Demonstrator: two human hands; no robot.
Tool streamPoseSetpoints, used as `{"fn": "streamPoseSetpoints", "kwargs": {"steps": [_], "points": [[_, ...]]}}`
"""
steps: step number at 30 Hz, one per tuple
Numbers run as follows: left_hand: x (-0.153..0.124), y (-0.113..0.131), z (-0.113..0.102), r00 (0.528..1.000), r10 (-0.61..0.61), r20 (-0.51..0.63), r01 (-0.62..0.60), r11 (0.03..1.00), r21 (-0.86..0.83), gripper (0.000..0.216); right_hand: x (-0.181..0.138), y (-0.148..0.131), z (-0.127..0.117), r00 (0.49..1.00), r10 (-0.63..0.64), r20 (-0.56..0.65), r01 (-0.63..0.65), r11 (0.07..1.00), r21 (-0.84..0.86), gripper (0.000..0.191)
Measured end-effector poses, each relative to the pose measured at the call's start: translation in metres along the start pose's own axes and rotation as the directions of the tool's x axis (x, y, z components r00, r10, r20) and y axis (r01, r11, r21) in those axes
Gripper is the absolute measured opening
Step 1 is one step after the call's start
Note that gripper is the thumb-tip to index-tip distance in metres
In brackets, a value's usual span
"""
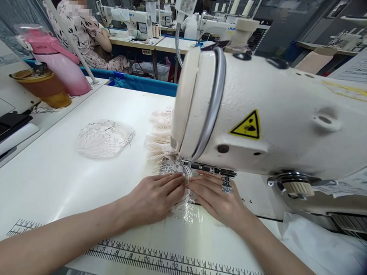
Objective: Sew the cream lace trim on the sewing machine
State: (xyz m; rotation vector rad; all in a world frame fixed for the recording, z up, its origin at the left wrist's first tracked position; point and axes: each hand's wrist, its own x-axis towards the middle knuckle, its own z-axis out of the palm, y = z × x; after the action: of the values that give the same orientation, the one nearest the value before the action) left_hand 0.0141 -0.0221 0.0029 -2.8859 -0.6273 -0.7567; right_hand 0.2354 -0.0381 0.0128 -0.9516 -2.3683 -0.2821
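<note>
A piece of white lace (173,167) lies beneath the head of a white sewing machine (262,112), by the presser foot. My left hand (160,195) holds its near part down, fingers closed together and thumb hidden. From the other side my right hand (217,195) grips the lace edge with its fingertips, which almost meet those of the left. Behind the lace, gathered cream fabric with a ruffled edge (159,138) runs on, partly covered by the machine head. A separate rounded lace piece (105,138) with loose dark threads rests on the table to the left.
A ruler scale (167,263) runs along the near table edge. At left stand a pink bottle (58,63), a brown cup (45,88) and a dark phone (9,129). White cloth (324,246) lies at right. A person in a patterned top (79,29) sits beyond, near other machines.
</note>
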Motion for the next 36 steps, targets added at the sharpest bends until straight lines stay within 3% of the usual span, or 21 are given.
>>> {"fn": "streamPoseSetpoints", "kwargs": {"steps": [6, 11, 18, 29, 36], "points": [[-0.002, -0.001, -0.003, 0.999, -0.033, 0.004, 0.033, 0.999, 0.006, 0.026, 0.002, -0.002, 0.007, 0.991, -0.132, 0.029, 0.128, 0.986, 0.11, 0.018], [-0.005, 0.0, -0.006, 0.988, -0.142, 0.053, 0.142, 0.99, 0.007, 0.034, 0.001, -0.011, 0.013, 0.986, -0.144, 0.078, 0.14, 0.989, 0.056, 0.024], [-0.004, -0.004, -0.008, 0.974, -0.207, 0.09, 0.204, 0.978, 0.039, 0.035, 0.009, -0.014, 0.019, 0.979, -0.205, 0.002, 0.204, 0.978, 0.048, 0.019], [-0.004, -0.006, -0.004, 0.978, -0.199, 0.064, 0.194, 0.978, 0.073, 0.033, -0.001, -0.014, 0.024, 0.995, -0.075, 0.061, 0.074, 0.997, 0.018, 0.02], [-0.004, -0.006, -0.002, 0.981, -0.19, 0.037, 0.186, 0.978, 0.093, 0.032, 0.003, -0.011, 0.021, 0.994, -0.095, 0.057, 0.094, 0.995, 0.019, 0.025]]}}
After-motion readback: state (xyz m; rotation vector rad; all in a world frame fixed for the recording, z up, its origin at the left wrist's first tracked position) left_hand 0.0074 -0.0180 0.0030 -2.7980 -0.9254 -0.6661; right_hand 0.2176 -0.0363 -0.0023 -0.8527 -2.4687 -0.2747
